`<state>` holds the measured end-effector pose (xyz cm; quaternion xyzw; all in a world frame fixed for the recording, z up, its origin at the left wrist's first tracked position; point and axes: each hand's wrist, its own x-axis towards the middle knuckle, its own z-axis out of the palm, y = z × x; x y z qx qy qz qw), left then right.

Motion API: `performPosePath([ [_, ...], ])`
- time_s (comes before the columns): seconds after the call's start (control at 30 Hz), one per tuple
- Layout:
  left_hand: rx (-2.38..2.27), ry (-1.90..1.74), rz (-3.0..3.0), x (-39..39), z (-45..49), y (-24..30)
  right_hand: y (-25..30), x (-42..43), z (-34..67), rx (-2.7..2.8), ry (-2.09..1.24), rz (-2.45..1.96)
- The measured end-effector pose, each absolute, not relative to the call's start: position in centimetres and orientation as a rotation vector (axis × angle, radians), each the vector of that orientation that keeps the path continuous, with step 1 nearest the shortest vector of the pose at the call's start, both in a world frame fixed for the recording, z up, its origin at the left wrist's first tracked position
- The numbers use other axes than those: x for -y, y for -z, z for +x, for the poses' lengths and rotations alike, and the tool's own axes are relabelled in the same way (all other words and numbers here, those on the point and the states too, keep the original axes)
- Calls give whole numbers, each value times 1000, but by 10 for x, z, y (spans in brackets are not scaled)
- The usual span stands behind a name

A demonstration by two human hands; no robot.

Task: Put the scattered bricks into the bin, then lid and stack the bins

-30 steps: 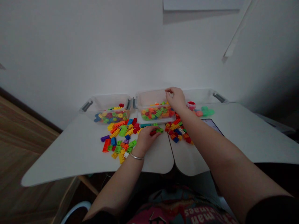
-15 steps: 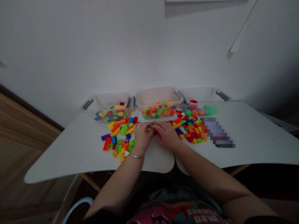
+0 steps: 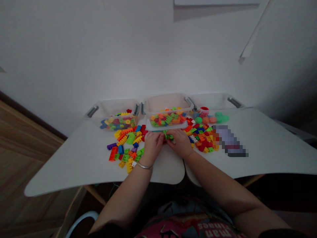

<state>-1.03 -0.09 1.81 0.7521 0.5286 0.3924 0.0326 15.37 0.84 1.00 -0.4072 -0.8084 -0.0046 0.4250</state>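
My left hand (image 3: 153, 144), with a silver bangle at its wrist, is closed, fingers bent and thumb pressed in. Facing it, my right hand (image 3: 181, 142) is closed as well. Between the fingertips of both hands shows a green building brick (image 3: 167, 135), partly covered by the fingers. Something red lies just under it, mostly hidden. Loose bricks of many colours, such as a yellow brick (image 3: 129, 165) and a purple brick (image 3: 111, 146), are scattered left of my left hand. More bricks (image 3: 204, 144) lie close on the right of my right hand.
Behind my hands stands a clear bin (image 3: 168, 102) of bricks on a white table (image 3: 74, 165). A second clear bin (image 3: 111, 105) of small coloured pieces is at its left. The right-hand bin (image 3: 215, 99) holds balls and a red cup. A pixelated object (image 3: 230, 140) lies at right.
My fingers have shifted apart slightly, so the green brick between them shows more. The bins and loose bricks look the same.
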Motion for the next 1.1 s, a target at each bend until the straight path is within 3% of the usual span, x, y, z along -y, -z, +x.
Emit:
performPosePath([
  [0.33,-1787,-991,2513,1,-3,-5,-9,-22,162,1751,-130,-1145],
  [0.6,-1838,-921,2521,3,-5,-4,-83,-43,167,1489,-22,-1096],
  [0.87,-1873,-979,2499,1,-7,0,-133,-103,147,1634,-276,-1179],
  [1.1,-1866,-956,2516,2,-9,0,-134,-118,131,1810,-185,-1595],
])
